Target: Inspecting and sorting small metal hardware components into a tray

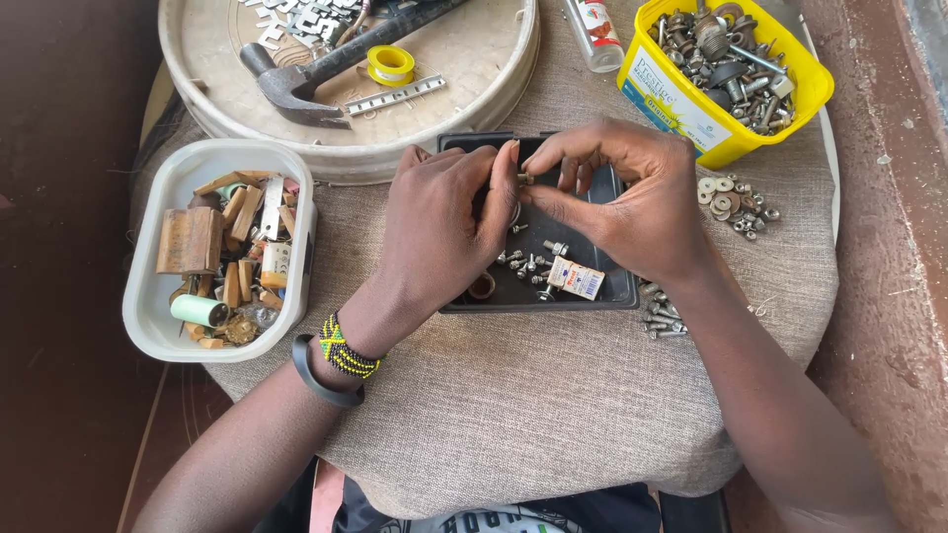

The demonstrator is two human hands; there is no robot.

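Small metal fastener (525, 179) pinched between left hand (439, 232) and right hand (632, 202) at frame centre; loose screws (528, 263) unhandled in black tray (620, 292) below.

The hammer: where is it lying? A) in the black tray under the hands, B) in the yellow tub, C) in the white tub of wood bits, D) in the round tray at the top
D: the hammer lies in the round tray, beside a yellow tape roll.

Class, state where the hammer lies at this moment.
In the head view, the hammer lies in the round tray at upper left, beside the yellow tape roll, beyond both hands.
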